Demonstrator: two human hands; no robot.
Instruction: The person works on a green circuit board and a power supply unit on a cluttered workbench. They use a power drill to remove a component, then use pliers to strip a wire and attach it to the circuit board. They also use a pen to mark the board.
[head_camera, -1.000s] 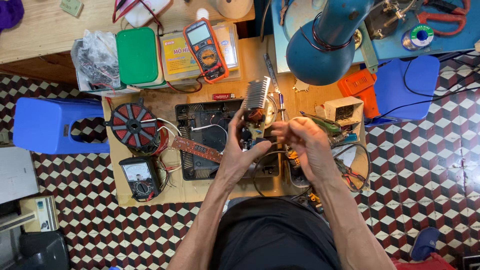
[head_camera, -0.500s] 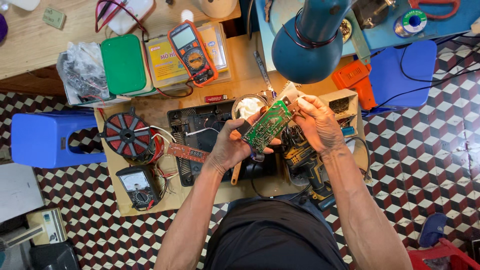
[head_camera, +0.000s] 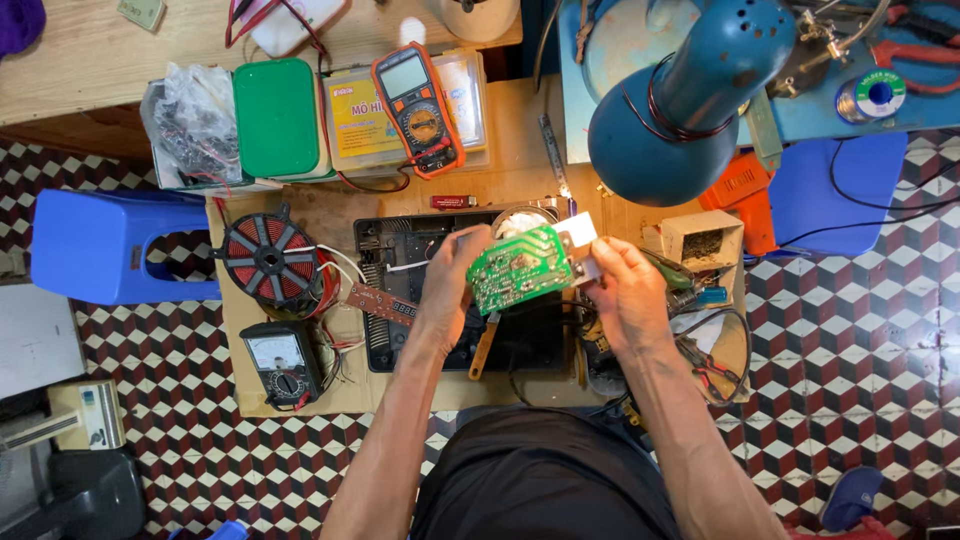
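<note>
Both hands grasping green circuit board (head_camera: 520, 268), left hand (head_camera: 447, 285) one edge, right hand (head_camera: 622, 292) opposite edge

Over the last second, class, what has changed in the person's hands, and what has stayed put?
The part held over the black casing has been turned: a second ago its metal fins faced up; now the green circuit board faces the camera. The left hand and right hand still grip it at either edge. Nothing was let go. The red coil, both meters and the blue lamp stayed put.
</note>
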